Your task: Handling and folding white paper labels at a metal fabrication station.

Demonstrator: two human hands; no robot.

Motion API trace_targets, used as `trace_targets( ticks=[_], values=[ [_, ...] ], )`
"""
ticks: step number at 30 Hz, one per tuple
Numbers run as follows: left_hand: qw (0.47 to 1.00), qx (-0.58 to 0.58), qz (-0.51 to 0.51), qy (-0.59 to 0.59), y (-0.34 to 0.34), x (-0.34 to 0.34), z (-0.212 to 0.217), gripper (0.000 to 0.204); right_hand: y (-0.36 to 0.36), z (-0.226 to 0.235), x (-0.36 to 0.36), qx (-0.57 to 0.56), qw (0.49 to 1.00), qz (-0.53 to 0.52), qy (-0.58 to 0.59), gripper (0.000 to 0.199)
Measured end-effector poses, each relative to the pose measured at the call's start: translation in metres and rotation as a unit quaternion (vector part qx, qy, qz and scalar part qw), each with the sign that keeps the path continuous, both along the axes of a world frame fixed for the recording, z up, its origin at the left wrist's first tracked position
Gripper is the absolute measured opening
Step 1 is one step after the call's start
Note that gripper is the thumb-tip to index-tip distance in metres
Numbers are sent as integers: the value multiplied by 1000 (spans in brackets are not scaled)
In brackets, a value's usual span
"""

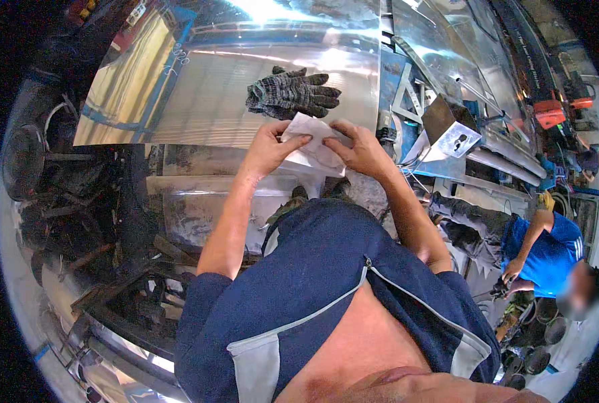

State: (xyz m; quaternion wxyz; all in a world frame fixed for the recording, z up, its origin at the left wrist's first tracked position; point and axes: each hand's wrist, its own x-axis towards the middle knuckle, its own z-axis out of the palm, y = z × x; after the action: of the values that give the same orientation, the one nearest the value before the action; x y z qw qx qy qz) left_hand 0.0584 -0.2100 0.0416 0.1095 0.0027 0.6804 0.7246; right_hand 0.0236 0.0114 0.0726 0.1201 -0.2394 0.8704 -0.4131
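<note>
- The left hand (267, 149) and the right hand (361, 149) hold a small white sheet (316, 144) between them, thumbs on top and fingers curled under its edges.
- The sheet looks like thin paper or plastic film; the view is too soft to tell which.
- Just beyond the hands, a pair of dark knitted gloves (292, 93) lies on a large shiny metal sheet (198, 101) that covers the bench.
- To the right stands a small metal box (451, 127) among metal bars.
- At the far right, another person in a blue shirt (549, 252) crouches near round metal parts.
</note>
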Motion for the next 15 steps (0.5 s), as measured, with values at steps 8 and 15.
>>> trace_targets(
  ticks=[8,15],
  values=[
    [988,88,111,-63,-5,5,-9,27,16,-19,8,-229,938,-71,-251,51],
    [987,83,123,-67,-1,11,-10,24,19,-34,7,-168,943,-128,-258,36]
  ],
)
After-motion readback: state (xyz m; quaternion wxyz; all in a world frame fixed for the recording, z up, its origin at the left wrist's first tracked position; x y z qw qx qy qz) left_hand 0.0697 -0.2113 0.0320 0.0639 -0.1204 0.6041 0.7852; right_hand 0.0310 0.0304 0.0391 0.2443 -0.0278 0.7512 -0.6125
